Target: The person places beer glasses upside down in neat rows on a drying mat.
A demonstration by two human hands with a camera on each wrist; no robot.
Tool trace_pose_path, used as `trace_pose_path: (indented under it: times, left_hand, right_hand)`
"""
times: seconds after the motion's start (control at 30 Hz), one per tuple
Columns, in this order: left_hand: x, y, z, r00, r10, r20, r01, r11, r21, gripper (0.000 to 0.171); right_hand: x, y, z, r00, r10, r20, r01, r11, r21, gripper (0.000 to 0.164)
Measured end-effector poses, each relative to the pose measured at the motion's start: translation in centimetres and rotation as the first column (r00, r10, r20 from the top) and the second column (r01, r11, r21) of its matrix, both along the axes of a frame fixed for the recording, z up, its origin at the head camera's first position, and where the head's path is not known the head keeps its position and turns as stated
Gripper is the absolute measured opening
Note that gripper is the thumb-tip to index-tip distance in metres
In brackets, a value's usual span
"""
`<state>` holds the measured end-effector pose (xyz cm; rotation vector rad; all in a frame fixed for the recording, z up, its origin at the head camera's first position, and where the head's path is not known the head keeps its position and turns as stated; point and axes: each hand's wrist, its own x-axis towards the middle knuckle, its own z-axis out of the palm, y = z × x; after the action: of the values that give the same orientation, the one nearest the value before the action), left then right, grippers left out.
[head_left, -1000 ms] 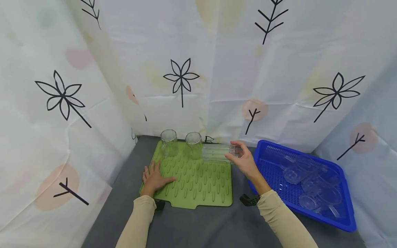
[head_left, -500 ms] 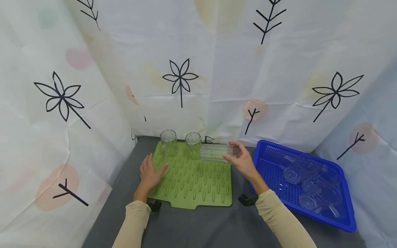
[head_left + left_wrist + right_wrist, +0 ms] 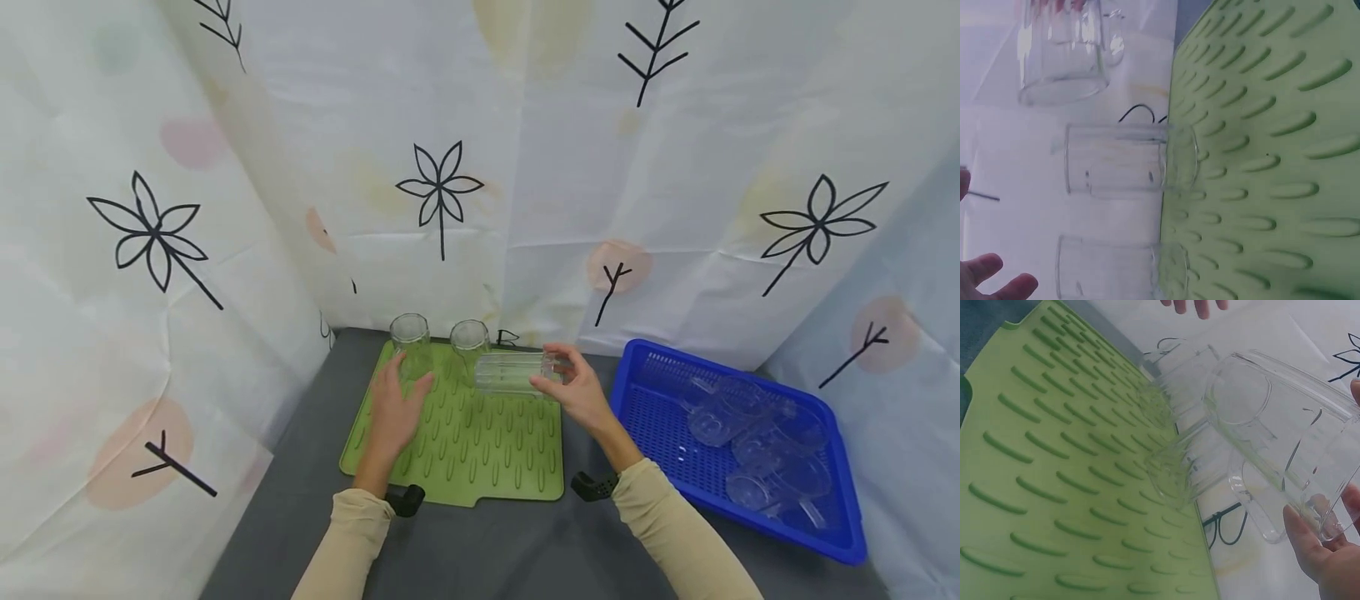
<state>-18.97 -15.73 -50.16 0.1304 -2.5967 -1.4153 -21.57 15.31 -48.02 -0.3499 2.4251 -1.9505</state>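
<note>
So, right hand [image 3: 579, 392] grips mug [image 3: 508, 372] near base, sideways over mat [image 3: 510, 467]; left hand [image 3: 394, 410], fingers spread, holds nothing. Slick mug likely wants firm pinch, slow turning, good gap from nearest glass [image 3: 468, 354]; left could steady open end.

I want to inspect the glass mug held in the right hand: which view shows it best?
The right wrist view: the mug looks largest there, its mouth and handle visible, though slightly cropped. The head view shows it small, sideways in the right hand. The left wrist view shows mouth and handle, but the top edge crops it.
</note>
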Motion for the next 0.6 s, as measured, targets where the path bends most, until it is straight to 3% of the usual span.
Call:
trace_pose_path:
  times: [0.13, 0.4, 0.6]
  left_hand:
    - [-0.2, 1.5, 0.4, 0.999, -0.041, -0.033, 0.042, 0.998, 0.044, 0.072]
    - [-0.5, 4.1, 0.9, 0.991, -0.13, -0.033, 0.133, 0.986, 0.103, 0.075]
    - [-0.6, 5.2, 1.3, 0.975, -0.215, -0.052, 0.221, 0.952, 0.21, 0.069]
  right_hand:
    - [0.1, 0.0, 0.1, 1.0, 0.0, 0.001, 0.0, 1.0, 0.004, 0.059]
    - [0.4, -0.1, 0.0, 0.999, 0.006, -0.045, -0.008, 0.999, -0.034, 0.06]
    - [0.7, -0.6, 0.1, 0.996, 0.043, -0.076, -0.048, 0.996, -0.076, 0.061]
